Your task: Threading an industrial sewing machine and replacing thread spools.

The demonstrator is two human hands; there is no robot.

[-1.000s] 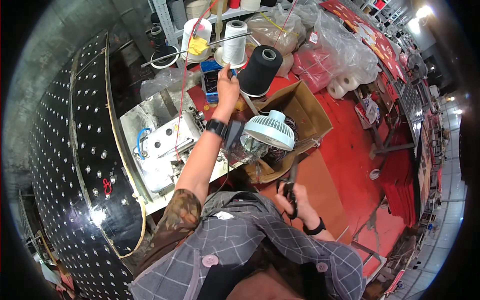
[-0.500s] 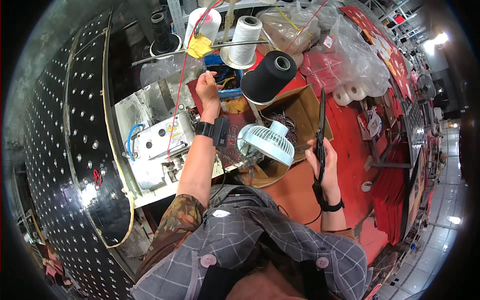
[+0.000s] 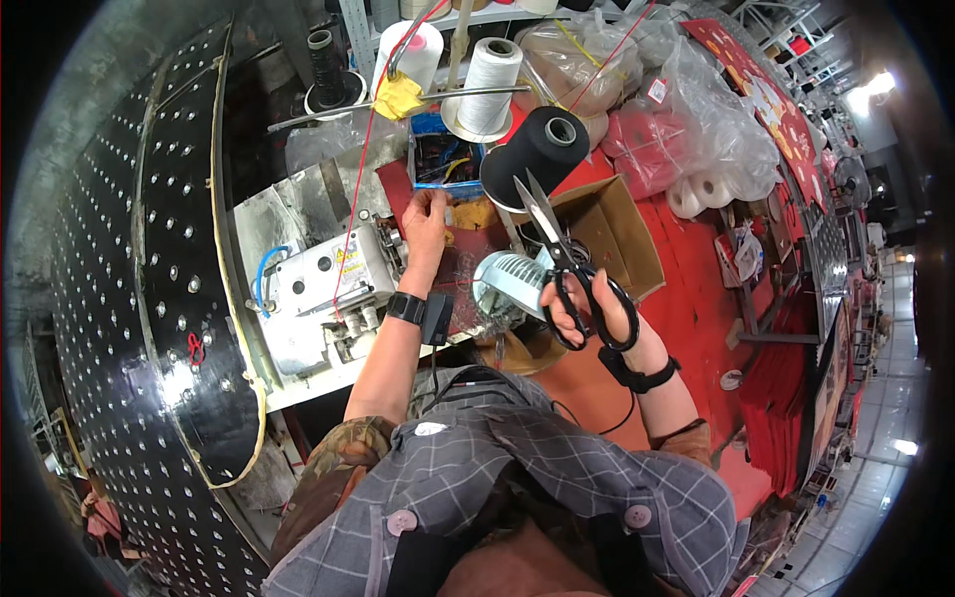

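My right hand has its fingers through the black loop handles of a pair of scissors. Their blades are slightly parted and point up and left. They pass over a pale blue fan, hiding part of it. My left hand is raised past the sewing machine, just below a blue box of small items. Its fingers are drawn together; whatever they hold, if anything, is too small to make out. A red thread runs down to the machine left of this hand.
A black thread cone and a white thread cone stand at the back. Right of the fan sits an open cardboard box. Bagged rolls lie at the back right. A black studded panel fills the left side.
The scissors have swung left from upright, and their blades have parted and now cross the fan. My left hand has come slightly nearer, away from the blue box.
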